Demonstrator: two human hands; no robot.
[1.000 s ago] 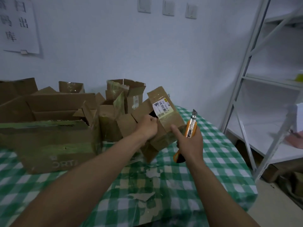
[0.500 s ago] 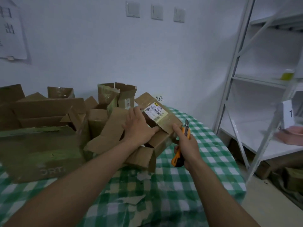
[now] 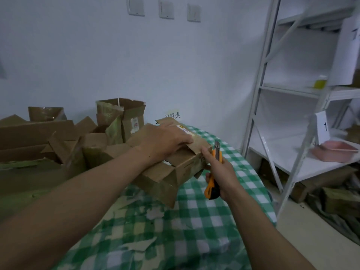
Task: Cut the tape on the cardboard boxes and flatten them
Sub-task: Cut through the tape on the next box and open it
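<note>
**On the checked table: box pinned, knife at its right end**

At the middle of the table (image 3: 206,221), your box (image 3: 175,173) lies tilted on the green-and-white cloth. Its near flaps hang open and its labelled top faces up. Your left hand (image 3: 165,141) lies palm down on that top, fingers (image 3: 185,141) stretched out nearly straight and pressing the flap, gripping nothing. The label (image 3: 183,129) shows just beyond your fingertips.

Right of the box, your right hand (image 3: 224,172) is curled round the orange knife (image 3: 211,187). Your forefinger runs along it toward the box's right end. The blade stands up out of your fist, just beside the far right corner of the box. You cannot tell from here whether the edge touches card or tape.

To the left, a pile (image 3: 39,137) of opened boxes fills that side of the table, and a taller open box (image 3: 124,115) stands behind it against the wall. Torn scraps (image 3: 140,246) of card lie on the cloth near you.

At the right stands a white shelf rack (image 3: 292,90), with a pink tray (image 3: 337,151) on one shelf and a card marked 1 (image 3: 323,127) on a post. Three switches (image 3: 165,9) sit high on the far wall.
</note>
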